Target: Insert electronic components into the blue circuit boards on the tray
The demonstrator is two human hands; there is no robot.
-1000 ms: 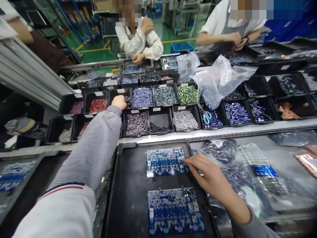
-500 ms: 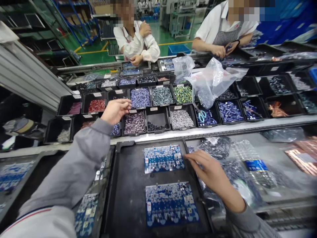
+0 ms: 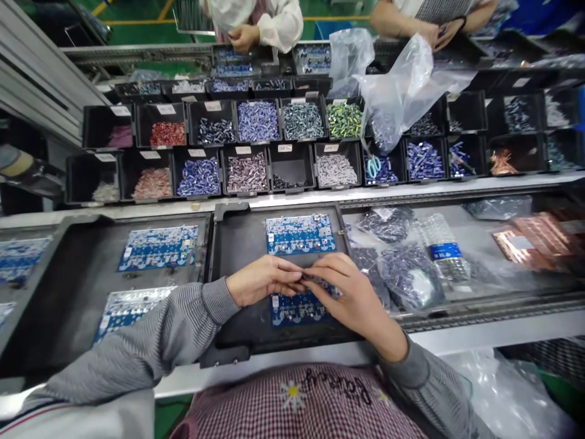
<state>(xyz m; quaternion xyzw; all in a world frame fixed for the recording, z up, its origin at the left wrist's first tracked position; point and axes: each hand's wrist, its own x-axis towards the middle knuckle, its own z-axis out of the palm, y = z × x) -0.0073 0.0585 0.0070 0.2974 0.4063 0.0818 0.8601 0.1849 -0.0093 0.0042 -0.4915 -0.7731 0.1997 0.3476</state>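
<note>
My left hand (image 3: 269,280) and my right hand (image 3: 347,289) meet fingertip to fingertip over the black tray (image 3: 237,244). Both are closed in a pinch, and a small dark piece shows between the fingertips, too small to name. Beneath them lies a blue circuit board (image 3: 286,314), partly covered by the fingers. Just beyond the hands, a second blue circuit board (image 3: 299,235) lies flat in the same tray. Which hand bears the small piece, or whether both do, is hard to see.
Rows of black bins with small components (image 3: 258,122) stand behind the tray. A clear plastic bag (image 3: 397,91) and blue-handled scissors (image 3: 373,166) rest over them. Bagged parts (image 3: 406,268) lie to the right. Another tray with boards (image 3: 158,247) is at left. Co-workers' hands (image 3: 244,38) show across the line.
My left hand has come back from above the bins to meet my right hand over the tray. My right hand has moved left from the tray's edge. The view has tilted down.
</note>
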